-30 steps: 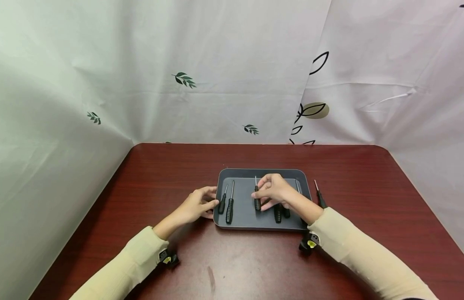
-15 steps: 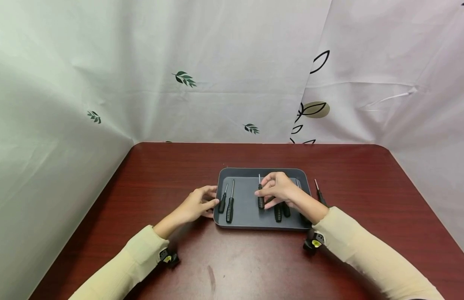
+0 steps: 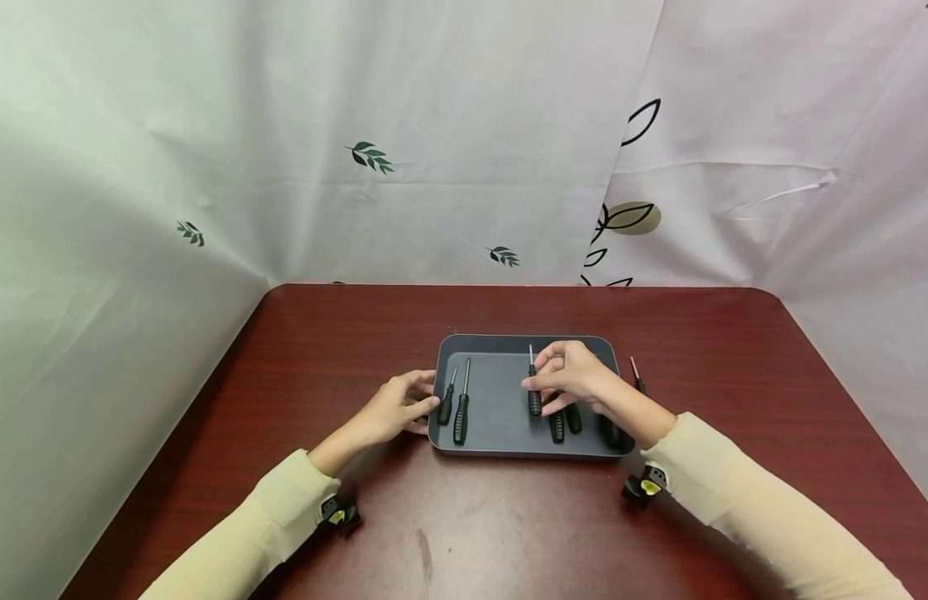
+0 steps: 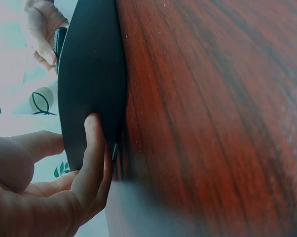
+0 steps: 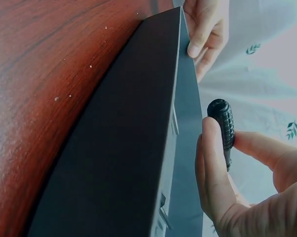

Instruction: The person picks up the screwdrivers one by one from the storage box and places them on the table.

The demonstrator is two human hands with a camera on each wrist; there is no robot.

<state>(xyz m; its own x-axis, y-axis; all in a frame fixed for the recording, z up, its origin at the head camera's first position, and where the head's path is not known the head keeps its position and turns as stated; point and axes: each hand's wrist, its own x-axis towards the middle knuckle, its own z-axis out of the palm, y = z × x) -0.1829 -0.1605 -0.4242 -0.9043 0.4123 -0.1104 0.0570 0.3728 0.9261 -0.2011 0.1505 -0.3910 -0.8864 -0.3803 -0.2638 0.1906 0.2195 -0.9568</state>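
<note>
My right hand (image 3: 576, 375) pinches a screwdriver (image 3: 535, 404) by its black ribbed handle, above the grey tray (image 3: 497, 400), shaft toward the far side. In the right wrist view the handle (image 5: 223, 121) sits between thumb and fingers, above the rim. My left hand (image 3: 392, 407) grips the tray's left side. In the left wrist view its fingers (image 4: 92, 143) lie along the outer wall. Two screwdrivers lie in the tray's left part, a short one (image 3: 446, 408) and a longer one (image 3: 461, 421). More handles (image 3: 557, 429) lie on the right, partly hidden by my right hand.
Outside the tray, to its right, another screwdriver (image 3: 638, 377) lies on the reddish-brown table (image 3: 344, 333), partly behind my right forearm. A pale cloth with leaf prints (image 3: 434, 208) hangs beyond the table's far edge. Both wrists carry small black cameras (image 3: 644, 486).
My right hand has moved a little to the right over the tray, carrying the screwdriver. The left hand stays at the tray's left side, and the tray has not visibly moved.
</note>
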